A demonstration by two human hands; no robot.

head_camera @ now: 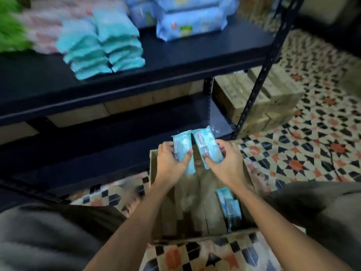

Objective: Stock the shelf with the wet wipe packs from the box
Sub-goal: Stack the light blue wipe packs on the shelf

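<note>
An open cardboard box stands on the tiled floor between my knees. My left hand grips one light-blue wet wipe pack above the box's far end. My right hand grips a second pack right beside it, label side up. Two more packs lie against the box's right wall. On the dark shelf above, two stacks of teal wipe packs sit left of centre.
Larger blue packs stand at the shelf's back right, pink and green goods at its left. A lower shelf board lies under it. Cardboard boxes sit behind the black upright post. A cable crosses the floor at right.
</note>
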